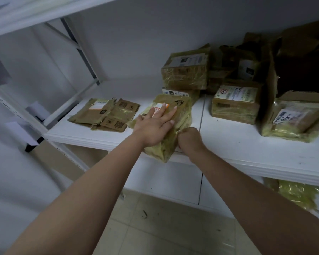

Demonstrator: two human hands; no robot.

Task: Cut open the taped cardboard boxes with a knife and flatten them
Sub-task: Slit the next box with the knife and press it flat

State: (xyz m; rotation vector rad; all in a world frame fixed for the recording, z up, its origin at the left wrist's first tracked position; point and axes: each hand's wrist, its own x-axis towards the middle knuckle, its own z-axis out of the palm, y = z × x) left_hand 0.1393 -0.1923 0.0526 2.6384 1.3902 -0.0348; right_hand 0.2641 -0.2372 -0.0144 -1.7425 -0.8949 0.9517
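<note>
A cardboard box (181, 109) wrapped in yellowish clear tape lies at the front edge of the white shelf (247, 144), one corner sticking out over the edge. My left hand (155, 126) presses flat on its top, fingers spread over the white and orange label. My right hand (189, 138) is curled into a fist against the box's right side, where the tape is crinkled. No knife shows, and whatever the fist may hold is hidden.
Flattened cardboard pieces (103, 115) lie on the shelf to the left. Taped boxes (185, 70) (236, 103) (295, 120) and a large open carton (302, 70) crowd the back right. A wad of tape (295, 194) sits on the shelf below. The rack's upright (66, 153) stands at left.
</note>
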